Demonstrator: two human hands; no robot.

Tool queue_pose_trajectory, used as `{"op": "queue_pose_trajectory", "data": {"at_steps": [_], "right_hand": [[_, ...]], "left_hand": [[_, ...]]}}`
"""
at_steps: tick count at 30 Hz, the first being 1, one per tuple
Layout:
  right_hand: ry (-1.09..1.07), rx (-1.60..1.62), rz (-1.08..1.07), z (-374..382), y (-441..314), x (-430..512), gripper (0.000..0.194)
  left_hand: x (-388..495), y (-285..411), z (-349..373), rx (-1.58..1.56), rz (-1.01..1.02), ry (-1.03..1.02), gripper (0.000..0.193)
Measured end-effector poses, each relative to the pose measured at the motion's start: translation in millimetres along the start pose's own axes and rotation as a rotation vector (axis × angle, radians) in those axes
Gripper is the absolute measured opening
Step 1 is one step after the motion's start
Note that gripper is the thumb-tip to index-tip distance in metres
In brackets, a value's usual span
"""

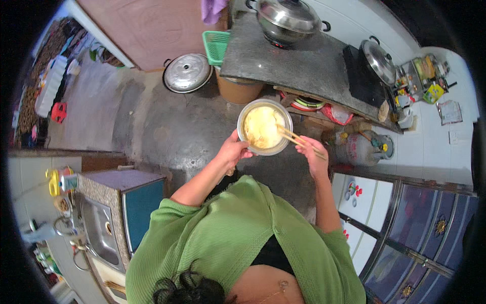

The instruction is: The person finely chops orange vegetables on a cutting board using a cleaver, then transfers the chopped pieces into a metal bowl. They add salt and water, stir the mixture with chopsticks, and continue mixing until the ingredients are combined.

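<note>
My left hand [234,151] grips the near left rim of a round metal bowl [286,140], thumb over the edge. Inside the bowl lies a pale yellow mixture [261,123], lumpy towards the near side; what it is made of I cannot tell. Between the fingers of my right hand [314,152] is a pair of wooden chopsticks [294,137], their tips dipped into the right part of the mixture. The bowl is held in the air above the dark floor, in front of my body.
A stone counter [288,64] ahead carries a lidded steel pot [288,21] on a cooker with red lights. Another lidded pan [377,62] stands right. Below are a gas cylinder [357,148], a brown bucket [237,90] and a lidded pot [188,72]. A sink [100,228] is at left.
</note>
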State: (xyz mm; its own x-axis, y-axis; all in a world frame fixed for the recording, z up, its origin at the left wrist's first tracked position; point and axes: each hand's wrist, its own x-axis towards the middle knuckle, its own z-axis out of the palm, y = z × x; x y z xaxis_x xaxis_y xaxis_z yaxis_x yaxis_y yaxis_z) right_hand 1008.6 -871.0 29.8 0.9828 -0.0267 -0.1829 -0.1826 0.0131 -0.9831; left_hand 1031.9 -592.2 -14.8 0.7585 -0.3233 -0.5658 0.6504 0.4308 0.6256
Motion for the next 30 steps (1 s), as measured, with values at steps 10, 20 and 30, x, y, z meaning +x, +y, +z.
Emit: {"op": "queue_pose_trajectory", "data": {"at_steps": [10,20,30], "right_hand": [[-0.046,0.081,0.042,-85,-1,106,0.028],[0.08,0.163,0.049,-193,15,216,0.026],[0.254,-0.007,-0.015,-254,15,283,0.026]], "left_hand": [[145,26,88,0.044,-0.076,-0.088,0.052],[251,8,163,-0.071,-0.078,0.031,0.053],[337,18,209,-0.01,-0.091,0.097,0.05]]}}
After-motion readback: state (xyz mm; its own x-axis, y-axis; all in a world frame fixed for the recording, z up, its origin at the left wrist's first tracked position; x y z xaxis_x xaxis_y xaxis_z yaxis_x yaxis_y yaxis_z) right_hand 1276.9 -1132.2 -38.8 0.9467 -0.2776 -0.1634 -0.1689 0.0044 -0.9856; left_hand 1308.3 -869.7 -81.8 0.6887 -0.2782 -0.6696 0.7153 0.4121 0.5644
